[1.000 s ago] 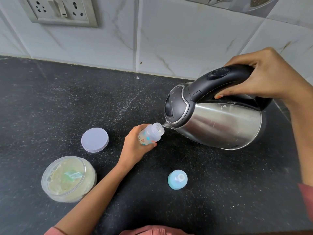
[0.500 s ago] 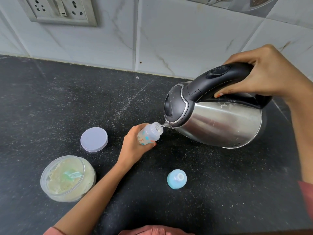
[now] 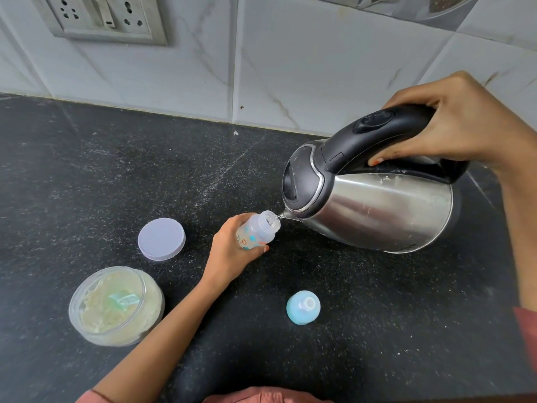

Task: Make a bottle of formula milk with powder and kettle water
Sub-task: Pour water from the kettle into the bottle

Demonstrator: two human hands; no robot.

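Note:
A small clear baby bottle (image 3: 257,230) with coloured prints sits in my left hand (image 3: 229,253), tilted with its open mouth toward the kettle. My right hand (image 3: 453,123) grips the black handle of a steel kettle (image 3: 377,210), tipped to the left in the air. The spout touches the bottle's mouth and a thin stream of water runs in. An open tub of pale formula powder (image 3: 116,305) with a green scoop in it stands at the front left. The blue teat cap (image 3: 303,307) lies on the counter in front of the bottle.
The tub's lilac lid (image 3: 161,239) lies flat on the black stone counter (image 3: 116,170) between tub and bottle. A tiled wall with a socket plate (image 3: 101,18) runs along the back.
The kettle has risen slightly and tipped a little further while staying at the bottle's mouth. My left hand and the bottle have barely moved.

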